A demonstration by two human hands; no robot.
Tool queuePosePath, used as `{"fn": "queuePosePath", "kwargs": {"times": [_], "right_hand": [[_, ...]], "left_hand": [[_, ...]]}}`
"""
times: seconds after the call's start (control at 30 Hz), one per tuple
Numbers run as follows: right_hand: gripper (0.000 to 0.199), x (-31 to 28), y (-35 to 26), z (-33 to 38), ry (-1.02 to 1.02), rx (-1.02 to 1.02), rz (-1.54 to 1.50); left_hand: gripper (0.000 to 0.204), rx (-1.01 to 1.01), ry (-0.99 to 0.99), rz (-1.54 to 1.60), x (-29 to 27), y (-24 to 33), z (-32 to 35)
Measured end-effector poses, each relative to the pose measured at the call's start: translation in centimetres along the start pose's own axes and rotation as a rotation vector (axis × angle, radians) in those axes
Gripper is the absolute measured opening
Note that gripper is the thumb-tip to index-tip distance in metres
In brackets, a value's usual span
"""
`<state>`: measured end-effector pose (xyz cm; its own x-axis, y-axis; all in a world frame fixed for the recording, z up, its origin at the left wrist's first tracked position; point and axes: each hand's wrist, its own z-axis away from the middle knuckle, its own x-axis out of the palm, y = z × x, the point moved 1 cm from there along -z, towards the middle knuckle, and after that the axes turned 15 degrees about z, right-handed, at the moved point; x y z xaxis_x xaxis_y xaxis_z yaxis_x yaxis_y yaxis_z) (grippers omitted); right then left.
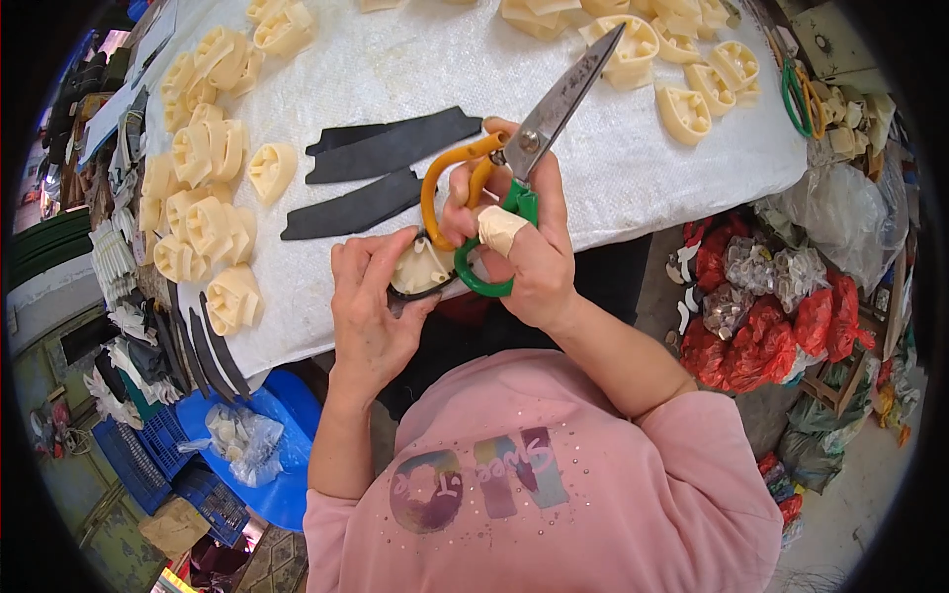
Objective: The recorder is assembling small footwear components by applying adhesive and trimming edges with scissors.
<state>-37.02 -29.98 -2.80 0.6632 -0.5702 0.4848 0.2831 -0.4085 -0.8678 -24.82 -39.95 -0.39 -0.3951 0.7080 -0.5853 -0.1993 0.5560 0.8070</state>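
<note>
Pinching the cream piece (420,269) in our left fingers (384,257), we hold it at eight o'clock from our right fingers (552,188), which grip scissors (539,133) aimed at one.

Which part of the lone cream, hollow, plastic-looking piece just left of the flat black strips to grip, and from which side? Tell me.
Probably pinch that lone cream piece across its raised outer walls, from the near side: clustered cream pieces sit to its left, black strips to its right.

two hands (374,314), one held scissors (531,140), six-plus black strips (390,150), twenty-plus cream pieces (272,174) show.
</note>
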Motion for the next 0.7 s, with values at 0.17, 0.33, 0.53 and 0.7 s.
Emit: {"fn": "queuePosePath", "kwargs": {"times": [0.17, 0.33, 0.53, 0.7], "right_hand": [[0.06, 0.1, -2.3, -1.7, 0.072, 0.111, -0.156], [0.06, 0.1, -0.5, -1.2, 0.071, 0.105, -0.126], [0.058, -1.7, -6.7, -2.9, 0.084, 0.031, 0.581], [0.058, -5.5, -6.5, -3.9, -0.017, 0.073, 1.076]], "left_hand": [[0.062, -0.013, 0.012, 0.058, -0.1, -0.9, -0.1], [0.062, 0.015, -0.006, 0.013, -0.1, -0.5, -0.3], [0.059, 0.061, 0.063, 0.111, -0.6, -0.8, 0.6], [0.056, 0.024, 0.35, 0.266, -3.3, -1.0, 5.1]]}}
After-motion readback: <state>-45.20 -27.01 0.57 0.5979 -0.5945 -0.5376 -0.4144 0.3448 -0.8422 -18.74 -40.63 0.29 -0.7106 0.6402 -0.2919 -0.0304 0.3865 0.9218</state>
